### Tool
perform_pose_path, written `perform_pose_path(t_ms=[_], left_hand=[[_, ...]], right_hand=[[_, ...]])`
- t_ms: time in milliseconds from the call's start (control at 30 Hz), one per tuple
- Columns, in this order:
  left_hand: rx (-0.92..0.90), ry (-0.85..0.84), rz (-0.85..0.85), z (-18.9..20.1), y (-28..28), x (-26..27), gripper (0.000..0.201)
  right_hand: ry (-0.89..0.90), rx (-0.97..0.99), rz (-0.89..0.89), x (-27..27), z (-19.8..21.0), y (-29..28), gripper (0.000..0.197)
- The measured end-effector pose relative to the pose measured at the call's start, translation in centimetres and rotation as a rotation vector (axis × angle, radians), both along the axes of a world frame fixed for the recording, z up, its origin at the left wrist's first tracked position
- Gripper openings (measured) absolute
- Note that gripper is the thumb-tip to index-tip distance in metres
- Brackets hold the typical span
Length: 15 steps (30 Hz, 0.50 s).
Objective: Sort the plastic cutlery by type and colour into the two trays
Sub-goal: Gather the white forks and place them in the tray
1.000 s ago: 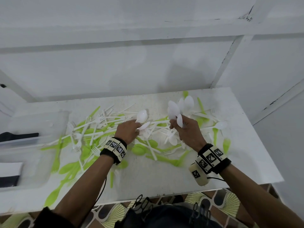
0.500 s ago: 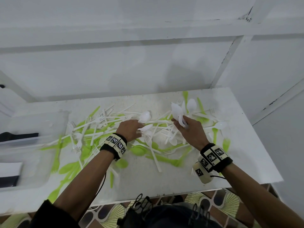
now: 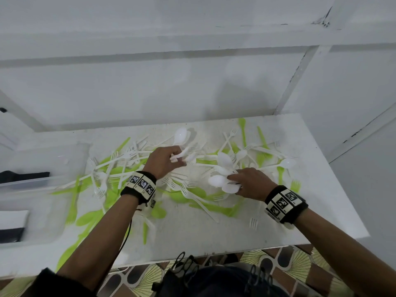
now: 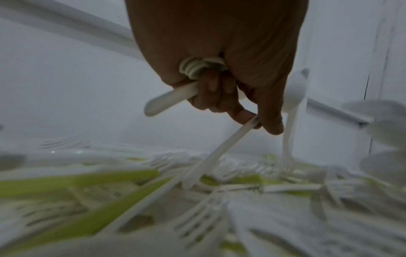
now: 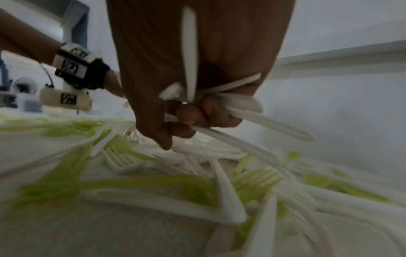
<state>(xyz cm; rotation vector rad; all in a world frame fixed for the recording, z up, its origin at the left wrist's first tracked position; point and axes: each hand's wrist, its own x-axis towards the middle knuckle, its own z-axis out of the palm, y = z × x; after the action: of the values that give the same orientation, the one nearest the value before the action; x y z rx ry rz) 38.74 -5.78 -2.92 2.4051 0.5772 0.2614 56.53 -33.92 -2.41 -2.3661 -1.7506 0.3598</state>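
Note:
White and green plastic forks, spoons and knives lie in a tangled pile (image 3: pixel 120 168) across the white table (image 3: pixel 214 236). My left hand (image 3: pixel 165 160) is over the pile's middle and grips a bundle of white spoons (image 3: pixel 180 136) by their handles (image 4: pixel 171 97); thumb and forefinger pinch one more white handle (image 4: pixel 219 151). My right hand (image 3: pixel 250 183) sits low on the right and grips several white spoons (image 3: pixel 220 181), bowls pointing left, their handles (image 5: pixel 259 125) fanning out of the fist. A clear tray (image 3: pixel 42 159) stands at the table's left end.
A second clear tray (image 3: pixel 32 221) lies nearer at the left edge. More green and white cutlery (image 3: pixel 259 146) spreads toward the back right corner. A white wall runs behind the table. Patterned floor tiles (image 3: pixel 300 264) show below the front edge.
My right hand has dropped and turned its spoon bundle from upright to pointing left, low over the pile. My left hand has lifted another white spoon from the pile's middle.

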Motion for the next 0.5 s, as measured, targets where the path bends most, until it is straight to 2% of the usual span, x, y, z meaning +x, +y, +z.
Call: perform_pose_path(t_ms=[167, 267, 400, 500], left_hand=[[-0.106, -0.123, -0.026, 1.6, -1.2, 0.0, 0.036], [-0.138, -0.140, -0.062, 1.9, -2.0, 0.0, 0.032], [-0.186, -0.151, -0.065, 1.0, -3.0, -0.3, 0.028], [-0.223, -0.199, -0.043, 0.5, -3.3, -0.9, 0.027]], right_hand=[[-0.129, -0.120, 0.121, 0.7, -0.8, 0.8, 0.033], [-0.201, -0.112, 0.208, 0.9, -1.2, 1.1, 0.050], [-0.166, -0.040, 0.291, 0.7, -1.2, 1.5, 0.047], [-0.086, 0.126, 0.308, 0.1, -1.3, 1.6, 0.041]])
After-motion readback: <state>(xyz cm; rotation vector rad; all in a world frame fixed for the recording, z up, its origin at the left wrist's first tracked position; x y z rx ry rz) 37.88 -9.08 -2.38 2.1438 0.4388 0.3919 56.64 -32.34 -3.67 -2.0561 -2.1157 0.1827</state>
